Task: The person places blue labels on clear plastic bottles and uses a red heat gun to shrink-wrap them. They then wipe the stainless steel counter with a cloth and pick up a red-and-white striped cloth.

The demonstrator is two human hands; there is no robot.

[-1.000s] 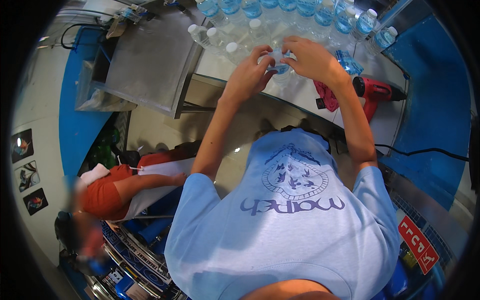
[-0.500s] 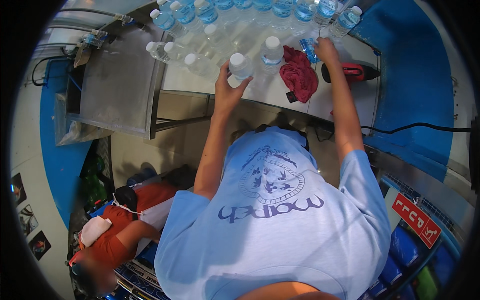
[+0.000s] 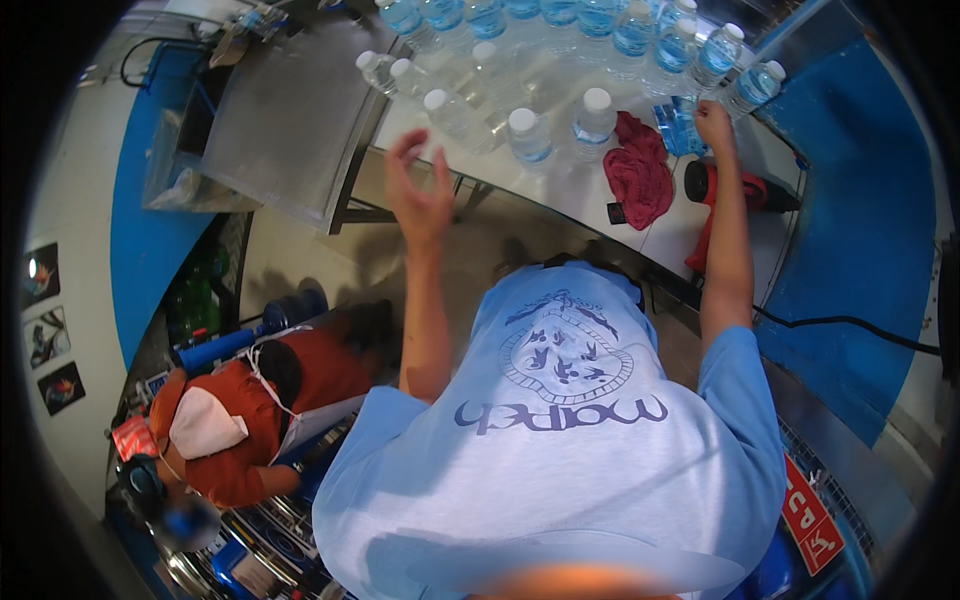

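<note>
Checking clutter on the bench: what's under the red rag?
The red rag lies bunched on the white tabletop, beside a red power tool. A small dark object pokes out at its lower edge; anything else beneath is covered.

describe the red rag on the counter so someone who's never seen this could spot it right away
Start at the long white counter crowded with clear plastic water bottles. Near its right end, just in front of the bottle rows and beside the right hand, lies the crumpled dark red rag. It is the only soft, shapeless thing there: the bottles stand upright and clear, and the red tool to its right is hard with a black end.
</note>
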